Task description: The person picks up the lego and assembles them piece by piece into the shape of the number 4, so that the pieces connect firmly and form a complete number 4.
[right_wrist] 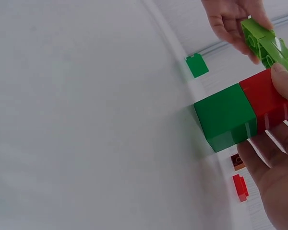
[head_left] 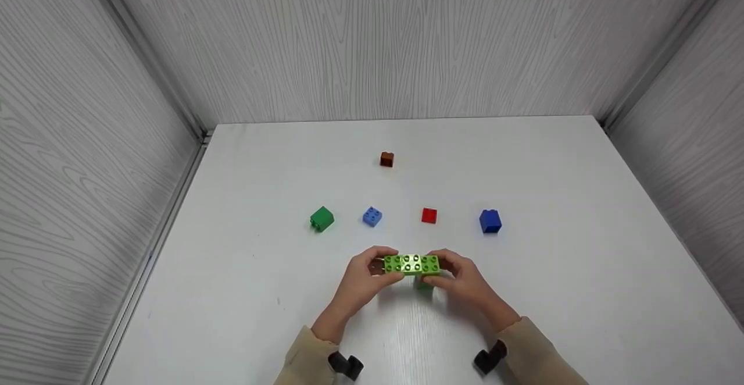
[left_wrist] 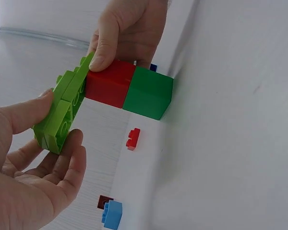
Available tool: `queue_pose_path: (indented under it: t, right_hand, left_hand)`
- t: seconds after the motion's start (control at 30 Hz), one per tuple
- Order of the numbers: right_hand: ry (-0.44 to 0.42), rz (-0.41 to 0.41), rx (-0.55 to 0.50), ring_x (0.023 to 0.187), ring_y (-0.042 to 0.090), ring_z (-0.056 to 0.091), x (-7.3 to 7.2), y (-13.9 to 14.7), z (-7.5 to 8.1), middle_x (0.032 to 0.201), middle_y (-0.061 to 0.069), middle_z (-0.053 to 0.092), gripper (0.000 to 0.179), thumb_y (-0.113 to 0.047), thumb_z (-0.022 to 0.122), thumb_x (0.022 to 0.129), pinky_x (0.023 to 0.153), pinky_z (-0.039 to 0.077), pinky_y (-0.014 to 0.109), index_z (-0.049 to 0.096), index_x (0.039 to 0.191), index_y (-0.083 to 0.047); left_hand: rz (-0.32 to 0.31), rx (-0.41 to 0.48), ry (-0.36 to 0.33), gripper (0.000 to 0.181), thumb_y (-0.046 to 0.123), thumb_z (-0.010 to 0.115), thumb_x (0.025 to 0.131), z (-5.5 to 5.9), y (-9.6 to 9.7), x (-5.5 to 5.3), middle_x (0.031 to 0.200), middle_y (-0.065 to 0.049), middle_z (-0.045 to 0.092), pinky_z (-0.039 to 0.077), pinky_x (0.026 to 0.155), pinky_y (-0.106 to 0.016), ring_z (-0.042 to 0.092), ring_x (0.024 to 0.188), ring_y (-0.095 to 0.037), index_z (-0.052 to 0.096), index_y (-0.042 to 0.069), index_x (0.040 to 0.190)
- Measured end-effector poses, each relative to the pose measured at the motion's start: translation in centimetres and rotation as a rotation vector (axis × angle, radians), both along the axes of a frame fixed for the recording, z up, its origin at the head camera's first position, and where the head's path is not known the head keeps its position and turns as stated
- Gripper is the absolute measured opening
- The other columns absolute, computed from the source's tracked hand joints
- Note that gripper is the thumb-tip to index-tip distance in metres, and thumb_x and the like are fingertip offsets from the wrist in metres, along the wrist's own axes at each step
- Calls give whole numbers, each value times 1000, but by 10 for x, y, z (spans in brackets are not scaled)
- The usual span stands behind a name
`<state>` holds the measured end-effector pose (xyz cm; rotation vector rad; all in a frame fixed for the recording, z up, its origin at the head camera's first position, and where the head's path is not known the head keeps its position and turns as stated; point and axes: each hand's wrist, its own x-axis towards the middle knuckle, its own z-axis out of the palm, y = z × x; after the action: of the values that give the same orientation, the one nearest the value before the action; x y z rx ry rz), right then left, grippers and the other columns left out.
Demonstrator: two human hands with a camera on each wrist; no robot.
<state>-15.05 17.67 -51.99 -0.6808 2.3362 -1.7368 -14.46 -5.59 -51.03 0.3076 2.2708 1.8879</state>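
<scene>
Both hands hold one built piece close over the front of the white table (head_left: 261, 292). A long light green brick section (head_left: 411, 264), two rows of studs upward, forms its top. Beneath its right end sit a red brick (left_wrist: 110, 84) and, lowest, a green brick (left_wrist: 149, 93), stacked in line. My left hand (head_left: 361, 277) pinches the overhanging left end of the light green section between thumb and fingers. With thumb and fingers, my right hand (head_left: 465, 280) grips the stack at the red brick, just below the light green part.
Loose bricks lie beyond the hands: a green one (head_left: 322, 219) at left, a light blue one (head_left: 372, 216), a small red one (head_left: 429, 216), a dark blue one (head_left: 490, 221) at right. Farther back is a brown brick (head_left: 387, 159). Grey wood-grain panels (head_left: 372, 47) border the table.
</scene>
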Motion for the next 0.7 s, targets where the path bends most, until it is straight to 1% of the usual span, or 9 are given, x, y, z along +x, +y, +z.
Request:
queue_pose_path:
  t: [0.13,0.23,0.33,0.4,0.47,0.5,0.57,0.63,0.7]
  right_hand:
    - [-32,-3,63,103,23,57,1,0,1,110,6,59,37,-8,69,83,94,42,44,56,117,-2]
    - [-18,11,80,104,26,56,0,3,1,112,6,59,41,-9,68,84,93,43,45,53,121,-1]
    - [24,28,48,104,28,55,-2,6,1,116,11,57,43,-5,65,86,91,42,51,49,125,3]
    - [53,33,19,104,29,54,-3,8,3,116,16,56,42,-1,60,88,90,41,54,46,127,7]
    - [75,23,-5,103,30,54,-5,10,4,115,20,56,38,5,53,89,91,42,52,45,127,8]
    - [83,15,-16,103,31,54,-6,11,5,113,22,57,37,7,50,90,91,43,50,45,127,9]
    - [67,-20,-19,104,32,54,-11,15,2,112,22,58,35,6,46,92,92,43,46,45,127,7]
    - [45,-76,-8,105,30,55,-19,18,-3,111,20,60,32,1,46,94,94,42,42,48,127,3]
    - [14,-138,10,105,27,55,-28,20,-10,111,16,61,31,-9,49,96,95,40,43,50,125,1]
  left_hand:
    - [3,-23,32,41,23,75,79,-2,0,0,105,0,61,49,82,-27,57,93,-16,60,9,115]
    - [1,-22,45,43,23,75,79,-3,0,1,105,1,61,49,83,-29,57,93,-16,60,8,115]
    - [7,-34,62,43,22,75,79,-2,1,1,105,-1,61,49,83,-31,58,93,-16,60,6,115]
    - [14,-51,68,42,21,75,79,0,1,2,105,-2,61,49,84,-34,57,93,-17,60,6,115]
    - [19,-55,65,41,17,75,79,5,2,4,106,-5,61,48,86,-38,57,94,-20,60,4,115]
    - [19,-55,66,40,14,74,80,9,2,6,106,-7,61,48,86,-41,57,94,-22,59,2,115]
    - [17,-45,57,39,10,73,80,19,3,10,107,-11,60,46,87,-45,57,95,-26,59,1,115]
    - [13,-37,52,37,6,71,81,29,4,13,108,-14,60,46,88,-47,56,96,-29,58,-2,115]
    - [11,-40,57,36,4,70,81,34,4,15,108,-16,59,46,87,-48,56,95,-31,58,-3,114]
